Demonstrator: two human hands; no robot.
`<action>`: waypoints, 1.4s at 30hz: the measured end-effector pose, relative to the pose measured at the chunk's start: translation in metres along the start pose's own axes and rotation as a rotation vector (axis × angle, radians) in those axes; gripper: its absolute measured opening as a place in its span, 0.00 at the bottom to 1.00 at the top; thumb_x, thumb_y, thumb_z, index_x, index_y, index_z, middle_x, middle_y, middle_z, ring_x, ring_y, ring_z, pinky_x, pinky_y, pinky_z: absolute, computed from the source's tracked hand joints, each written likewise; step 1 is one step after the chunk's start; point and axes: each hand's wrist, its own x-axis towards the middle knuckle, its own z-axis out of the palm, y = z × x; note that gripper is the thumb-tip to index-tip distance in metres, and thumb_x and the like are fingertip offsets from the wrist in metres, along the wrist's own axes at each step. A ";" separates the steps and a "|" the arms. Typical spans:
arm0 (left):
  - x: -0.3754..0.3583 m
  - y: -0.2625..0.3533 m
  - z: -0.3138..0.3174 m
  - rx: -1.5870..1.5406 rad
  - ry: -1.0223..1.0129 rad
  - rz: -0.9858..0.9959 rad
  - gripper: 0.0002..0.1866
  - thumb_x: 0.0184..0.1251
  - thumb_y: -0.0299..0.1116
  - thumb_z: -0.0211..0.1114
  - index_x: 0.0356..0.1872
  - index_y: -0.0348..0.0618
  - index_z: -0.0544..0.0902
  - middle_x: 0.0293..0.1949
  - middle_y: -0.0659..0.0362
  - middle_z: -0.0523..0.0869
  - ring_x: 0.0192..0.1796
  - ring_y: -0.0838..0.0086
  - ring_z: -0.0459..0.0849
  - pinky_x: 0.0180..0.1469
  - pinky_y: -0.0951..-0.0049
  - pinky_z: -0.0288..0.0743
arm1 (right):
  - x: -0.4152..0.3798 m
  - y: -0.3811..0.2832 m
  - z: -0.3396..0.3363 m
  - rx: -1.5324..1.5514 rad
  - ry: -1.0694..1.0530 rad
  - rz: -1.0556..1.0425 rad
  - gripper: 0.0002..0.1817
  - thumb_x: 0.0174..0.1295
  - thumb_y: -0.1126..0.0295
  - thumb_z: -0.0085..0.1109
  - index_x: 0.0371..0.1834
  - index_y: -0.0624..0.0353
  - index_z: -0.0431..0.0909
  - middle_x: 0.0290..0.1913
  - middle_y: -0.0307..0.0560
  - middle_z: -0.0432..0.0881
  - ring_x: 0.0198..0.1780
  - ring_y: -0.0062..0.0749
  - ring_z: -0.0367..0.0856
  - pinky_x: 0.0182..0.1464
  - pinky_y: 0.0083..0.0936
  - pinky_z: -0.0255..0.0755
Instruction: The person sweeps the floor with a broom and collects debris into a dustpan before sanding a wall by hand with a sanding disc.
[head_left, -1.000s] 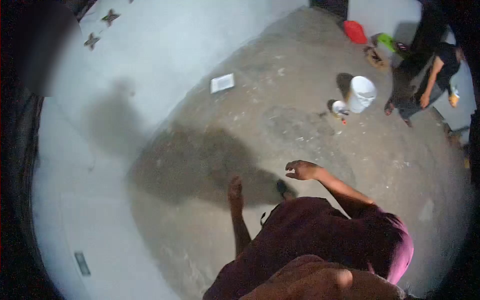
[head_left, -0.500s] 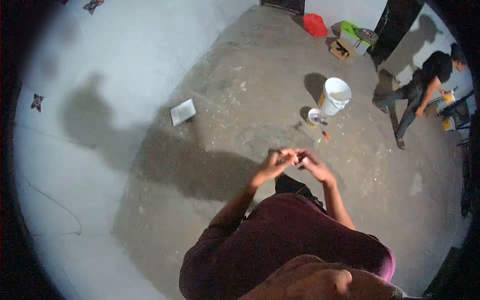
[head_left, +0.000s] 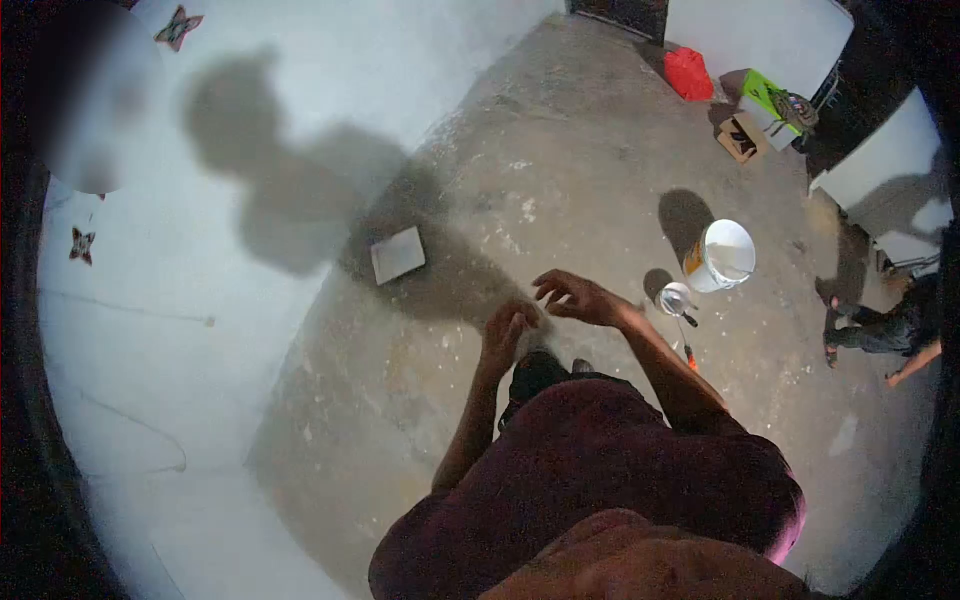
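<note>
My left hand (head_left: 511,326) is held in front of my body with its fingers curled together; whatever is in them, if anything, is too small to make out. Close beside it, my right hand (head_left: 582,299) has bent fingers spread apart and holds nothing that I can see. The two hands are apart. Beyond them on the floor lies a shallow white rectangular tray (head_left: 398,256), in my shadow. To the right of my right hand stands a small white pot (head_left: 674,297) with a dark-handled tool resting in it.
A large white bucket (head_left: 722,256) stands behind the pot, and an orange-handled tool (head_left: 690,357) lies nearby. Farther back are a red bag (head_left: 688,74), a cardboard box (head_left: 741,138) and a green-and-white box (head_left: 768,105). Another person (head_left: 890,325) is at the right edge; a white wall (head_left: 330,90) runs along the left.
My hands have come apart, the left lower and the right with fingers spread. My view has shifted, so the tray, bucket and pot appear lower and farther right. The other person is partly out of view.
</note>
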 end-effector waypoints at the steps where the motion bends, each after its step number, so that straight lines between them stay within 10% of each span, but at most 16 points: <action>1: 0.012 -0.006 0.005 -0.091 0.032 0.056 0.18 0.78 0.45 0.56 0.42 0.37 0.79 0.40 0.56 0.83 0.44 0.71 0.79 0.51 0.67 0.73 | 0.015 0.012 -0.002 0.045 -0.035 -0.032 0.25 0.73 0.50 0.54 0.60 0.60 0.73 0.50 0.47 0.83 0.52 0.36 0.81 0.55 0.34 0.78; 5: 0.100 -0.034 -0.006 0.045 0.064 -0.083 0.17 0.79 0.44 0.54 0.42 0.37 0.78 0.38 0.57 0.82 0.42 0.70 0.79 0.50 0.68 0.72 | 0.083 0.100 -0.028 0.262 -0.081 0.205 0.25 0.72 0.50 0.56 0.59 0.58 0.74 0.51 0.49 0.83 0.53 0.38 0.82 0.55 0.36 0.78; 7: 0.158 -0.049 -0.022 0.072 0.033 -0.018 0.17 0.78 0.44 0.55 0.41 0.37 0.78 0.37 0.56 0.81 0.41 0.71 0.79 0.49 0.68 0.73 | 0.107 0.145 -0.050 -0.447 0.055 0.381 0.24 0.71 0.50 0.57 0.56 0.59 0.76 0.48 0.50 0.84 0.51 0.37 0.83 0.52 0.35 0.78; 11: 0.272 -0.077 -0.056 0.047 -0.140 0.007 0.16 0.77 0.42 0.57 0.41 0.36 0.77 0.36 0.56 0.80 0.40 0.73 0.79 0.46 0.70 0.73 | 0.151 0.123 -0.107 -0.121 0.177 0.567 0.23 0.71 0.49 0.56 0.53 0.59 0.77 0.45 0.49 0.85 0.48 0.34 0.84 0.50 0.34 0.78; 17: 0.378 -0.265 -0.035 0.445 -0.291 0.556 0.10 0.77 0.35 0.56 0.42 0.39 0.79 0.35 0.55 0.80 0.40 0.70 0.80 0.41 0.66 0.76 | 0.232 0.009 -0.213 0.093 0.594 -0.002 0.16 0.73 0.64 0.55 0.58 0.62 0.73 0.46 0.43 0.80 0.43 0.26 0.78 0.46 0.25 0.74; 21: 0.501 -0.089 -0.002 -0.102 -0.537 -0.090 0.19 0.80 0.46 0.53 0.39 0.37 0.79 0.34 0.59 0.82 0.38 0.74 0.80 0.45 0.68 0.75 | 0.246 0.010 -0.269 0.335 0.786 0.097 0.18 0.72 0.65 0.56 0.60 0.62 0.73 0.50 0.42 0.80 0.52 0.28 0.78 0.51 0.26 0.74; 23: 0.542 -0.106 0.010 -0.193 -0.617 -0.024 0.22 0.80 0.50 0.52 0.38 0.38 0.79 0.33 0.60 0.81 0.38 0.76 0.80 0.44 0.69 0.74 | 0.253 0.106 -0.288 0.172 0.898 0.103 0.18 0.71 0.65 0.58 0.59 0.62 0.74 0.51 0.44 0.80 0.51 0.30 0.81 0.51 0.30 0.76; 25: 0.578 -0.132 0.023 -0.189 -0.630 -0.023 0.23 0.81 0.50 0.50 0.37 0.38 0.79 0.33 0.60 0.82 0.38 0.76 0.81 0.45 0.70 0.75 | 0.266 0.166 -0.308 -0.281 0.901 0.635 0.17 0.70 0.66 0.60 0.56 0.63 0.74 0.52 0.46 0.81 0.51 0.31 0.82 0.51 0.32 0.77; 28: 0.622 -0.129 0.036 -0.043 -0.598 0.075 0.23 0.83 0.48 0.44 0.42 0.38 0.79 0.36 0.60 0.82 0.42 0.76 0.81 0.47 0.71 0.75 | 0.302 0.115 -0.347 0.047 0.923 0.127 0.16 0.69 0.66 0.62 0.54 0.64 0.75 0.49 0.44 0.80 0.50 0.28 0.80 0.50 0.31 0.76; 32: 0.699 -0.138 0.044 -0.030 -0.570 0.049 0.20 0.84 0.44 0.45 0.46 0.37 0.78 0.39 0.59 0.82 0.43 0.77 0.79 0.47 0.72 0.73 | 0.353 0.010 -0.431 0.257 0.830 0.071 0.20 0.70 0.57 0.61 0.56 0.60 0.75 0.49 0.43 0.79 0.52 0.28 0.77 0.53 0.30 0.73; 42: 0.876 -0.126 0.074 -0.445 -0.466 0.122 0.25 0.83 0.50 0.45 0.38 0.37 0.77 0.36 0.56 0.80 0.39 0.71 0.79 0.45 0.69 0.72 | 0.453 0.113 -0.604 0.046 0.721 0.205 0.25 0.66 0.51 0.65 0.54 0.60 0.76 0.46 0.48 0.81 0.52 0.32 0.80 0.49 0.33 0.76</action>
